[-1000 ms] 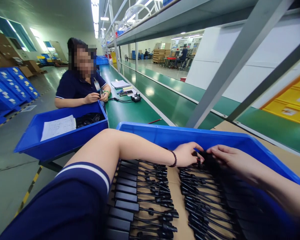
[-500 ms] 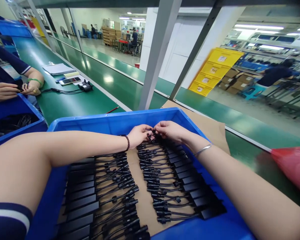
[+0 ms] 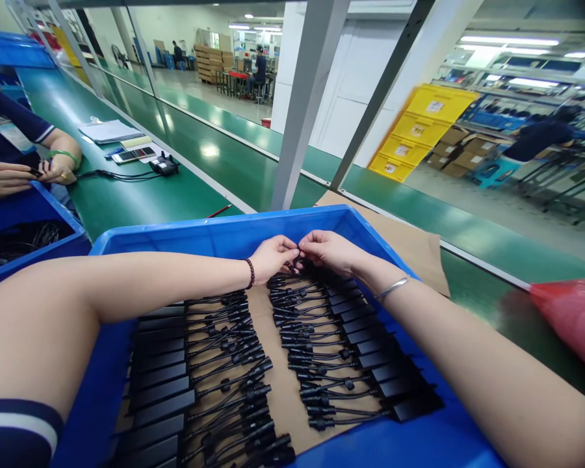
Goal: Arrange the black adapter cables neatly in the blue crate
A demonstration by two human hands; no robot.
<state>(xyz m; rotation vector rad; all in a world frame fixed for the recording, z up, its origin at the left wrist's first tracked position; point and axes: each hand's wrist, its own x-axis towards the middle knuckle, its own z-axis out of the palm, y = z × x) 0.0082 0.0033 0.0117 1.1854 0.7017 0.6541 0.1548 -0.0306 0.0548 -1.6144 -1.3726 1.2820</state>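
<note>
My left hand and my right hand meet near the far wall of a blue bin. Both are closed, pinching a thin black cable between the fingertips; its ends are partly hidden. Below them, two columns of flat black boxes with short cables and round connectors lie on brown cardboard. The left column's boxes lie along the left wall, the right column's boxes along the right wall. Their connectors point toward the middle strip.
At left, a co-worker's hands work over another blue bin. A clipboard, a phone and a black adapter lie on the green bench. A metal post rises behind my bin. A red bag sits at right.
The view has shifted slightly. My hands stay together at the far end of the bin, with small finger movements around the black cable.
</note>
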